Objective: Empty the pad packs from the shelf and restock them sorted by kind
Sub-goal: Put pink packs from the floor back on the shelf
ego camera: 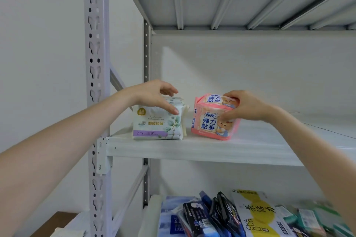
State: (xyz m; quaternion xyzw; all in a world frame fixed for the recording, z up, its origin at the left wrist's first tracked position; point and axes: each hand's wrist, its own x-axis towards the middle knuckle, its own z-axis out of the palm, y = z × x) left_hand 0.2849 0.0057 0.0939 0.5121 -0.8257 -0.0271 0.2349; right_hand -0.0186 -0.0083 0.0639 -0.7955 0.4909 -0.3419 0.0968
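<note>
A white pad pack (154,127) with a purple band and green leaves stands at the left front of the grey shelf board (192,150), with more white packs behind it. My left hand (154,96) grips the top of this stack, thumb on the front face. To the right stand pink pad packs (210,121) with a bear print, one behind the other. My right hand (244,106) grips the pink packs from the right side, fingers over the top and thumb on the front.
The shelf's grey upright (96,82) rises at the left. The board stretches bare to the right of the pink packs. On the lower shelf lie several mixed packs: blue (169,217), black (198,217), yellow-white (256,215) and green (316,215).
</note>
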